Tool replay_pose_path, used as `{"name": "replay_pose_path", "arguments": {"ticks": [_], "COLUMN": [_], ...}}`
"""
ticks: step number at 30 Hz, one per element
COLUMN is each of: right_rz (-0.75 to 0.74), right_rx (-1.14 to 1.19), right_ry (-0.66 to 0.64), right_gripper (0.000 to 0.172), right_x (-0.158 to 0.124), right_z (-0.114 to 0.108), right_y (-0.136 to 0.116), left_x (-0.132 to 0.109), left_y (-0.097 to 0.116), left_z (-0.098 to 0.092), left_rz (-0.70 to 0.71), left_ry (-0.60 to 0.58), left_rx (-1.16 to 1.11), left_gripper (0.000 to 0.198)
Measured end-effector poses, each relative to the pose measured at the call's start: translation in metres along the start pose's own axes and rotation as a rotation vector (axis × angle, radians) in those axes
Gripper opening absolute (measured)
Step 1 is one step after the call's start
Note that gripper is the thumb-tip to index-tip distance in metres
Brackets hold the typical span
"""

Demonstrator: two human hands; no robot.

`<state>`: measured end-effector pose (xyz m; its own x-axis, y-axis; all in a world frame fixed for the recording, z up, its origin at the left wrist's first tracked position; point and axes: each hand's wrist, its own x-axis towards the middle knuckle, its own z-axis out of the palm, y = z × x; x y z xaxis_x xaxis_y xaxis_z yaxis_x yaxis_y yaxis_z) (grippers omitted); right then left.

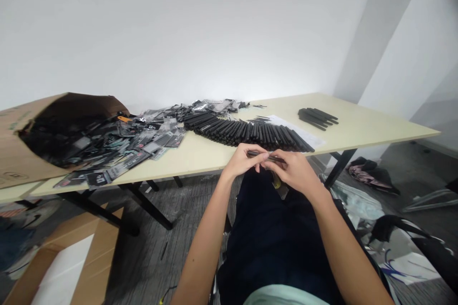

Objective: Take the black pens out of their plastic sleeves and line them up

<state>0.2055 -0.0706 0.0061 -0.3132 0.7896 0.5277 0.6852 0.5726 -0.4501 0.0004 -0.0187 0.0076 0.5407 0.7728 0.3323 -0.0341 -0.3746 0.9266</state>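
My left hand (244, 162) and my right hand (294, 169) meet above my lap, just off the table's front edge. Between them they pinch a thin dark stick (274, 157), held roughly level, and my fingers cover much of it. Right behind my hands, a long row of black sticks (246, 132) lies side by side on the pale yellow table (375, 124). Below my right hand something yellow and round (276, 182) shows partly; I cannot make out its kind.
A cardboard box (32, 147) on its side spills packaged items (143, 138) across the table's left. A smaller group of black sticks (317, 118) lies at right, near a white sheet (304, 137). Below stand an open carton (67, 262) and plastic bags (358, 200).
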Motion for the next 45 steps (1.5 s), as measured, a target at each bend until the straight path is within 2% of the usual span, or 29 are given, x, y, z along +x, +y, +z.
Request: {"name": "replay_pose_path", "arguments": {"ticks": [3, 15, 23, 33, 39, 45], "right_rz": [-0.027, -0.045, -0.027, -0.078, -0.102, -0.089], "right_rx": [0.089, 0.098, 0.087, -0.06, -0.32, -0.328], "right_ry": [-0.055, -0.141, -0.073, -0.025, 0.105, 0.121], "right_gripper": [0.019, 0.014, 0.019, 0.015, 0.023, 0.019], "right_x": [-0.002, -0.003, -0.003, -0.002, -0.003, -0.003], "right_z": [-0.008, -0.011, -0.011, 0.002, 0.01, -0.001], "right_y": [0.0, 0.005, 0.005, 0.009, 0.006, 0.001], "left_x": [0.0, 0.0, 0.0, -0.001, -0.002, -0.001], "left_y": [0.001, -0.001, 0.001, 0.0, -0.002, -0.001], "left_z": [0.0, 0.002, 0.003, -0.001, -0.003, 0.0], "left_rz": [-0.02, -0.033, -0.045, -0.029, -0.065, -0.062], "left_ry": [0.013, -0.02, -0.119, -0.132, -0.099, -0.039], "left_rx": [-0.012, 0.076, 0.139, 0.155, 0.104, 0.077], "left_gripper": [0.039, 0.039, 0.041, 0.044, 0.049, 0.047]}}
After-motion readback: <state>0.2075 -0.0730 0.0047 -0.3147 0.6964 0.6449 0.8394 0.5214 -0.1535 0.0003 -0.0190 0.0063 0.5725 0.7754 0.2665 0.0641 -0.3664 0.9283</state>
